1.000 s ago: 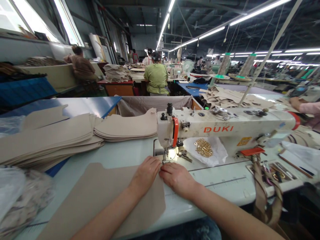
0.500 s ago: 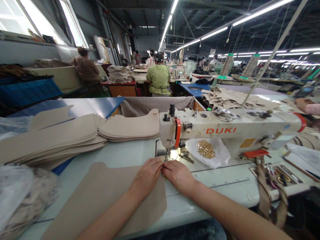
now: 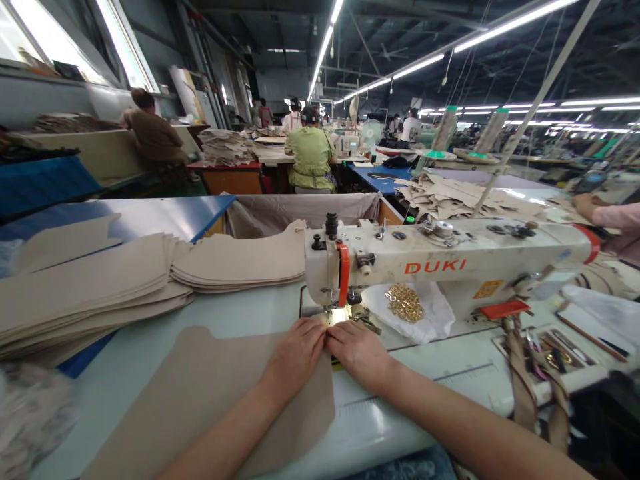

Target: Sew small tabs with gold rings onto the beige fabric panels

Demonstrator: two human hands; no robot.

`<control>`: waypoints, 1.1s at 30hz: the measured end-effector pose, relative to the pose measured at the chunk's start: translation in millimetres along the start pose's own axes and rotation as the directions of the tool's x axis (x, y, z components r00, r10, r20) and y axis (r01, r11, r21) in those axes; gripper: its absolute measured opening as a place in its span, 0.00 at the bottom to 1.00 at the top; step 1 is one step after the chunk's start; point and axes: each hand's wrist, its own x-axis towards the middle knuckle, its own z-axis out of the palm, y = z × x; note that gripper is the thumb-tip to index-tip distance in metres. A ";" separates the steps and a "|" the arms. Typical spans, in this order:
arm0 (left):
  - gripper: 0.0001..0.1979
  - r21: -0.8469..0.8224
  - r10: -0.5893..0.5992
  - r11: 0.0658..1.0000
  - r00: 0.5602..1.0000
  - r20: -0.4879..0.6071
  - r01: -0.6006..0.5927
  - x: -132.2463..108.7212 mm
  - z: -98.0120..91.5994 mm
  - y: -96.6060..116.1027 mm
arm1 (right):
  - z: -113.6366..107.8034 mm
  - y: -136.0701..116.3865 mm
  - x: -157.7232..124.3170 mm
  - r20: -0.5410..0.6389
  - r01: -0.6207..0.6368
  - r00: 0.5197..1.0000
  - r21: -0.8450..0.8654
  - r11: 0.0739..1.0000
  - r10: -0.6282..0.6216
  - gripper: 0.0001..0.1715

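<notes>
A flat beige fabric panel [image 3: 210, 380] lies on the sewing table, its upper right corner at the needle area of a white sewing machine [image 3: 380, 257]. My left hand [image 3: 299, 350] rests on the panel, thumb and fingers pinched at that corner. Against its fingertips, my right hand [image 3: 357, 350] is closed too, pinching the panel's edge from the right side. The fingers hide the held bit of fabric. A small lamp lights the presser foot [image 3: 329, 312] just beyond my fingertips.
Stacked beige panels [image 3: 85, 287] and a second pile [image 3: 240, 260] lie left of the machine. Gold metal buckles [image 3: 405, 303] sit on white wrapping under its arm. Brown straps [image 3: 520, 373] hang beside a tool tray [image 3: 555, 350]. A co-worker in green [image 3: 311, 157] sits ahead.
The view has swung slightly to the right, so the machine and piles appear further left. Both hands remain together at the panel's corner by the needle.
</notes>
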 end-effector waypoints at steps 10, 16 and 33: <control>0.10 -0.063 -0.049 0.997 0.998 0.049 0.052 14.4 9.4 -8.7 | 3.9 16.5 3.2 0.010 -0.036 0.999 0.023 0.999 0.036 0.05; 0.10 -0.056 -0.030 0.998 0.999 0.040 0.032 16.7 11.4 -11.1 | 2.2 17.9 5.9 0.009 -0.044 0.999 0.004 0.999 0.044 0.05; 0.09 -0.038 -0.044 0.998 0.999 0.024 0.045 18.0 10.9 -8.3 | 7.9 17.7 1.7 -0.018 -0.060 0.998 -0.010 0.998 0.060 0.06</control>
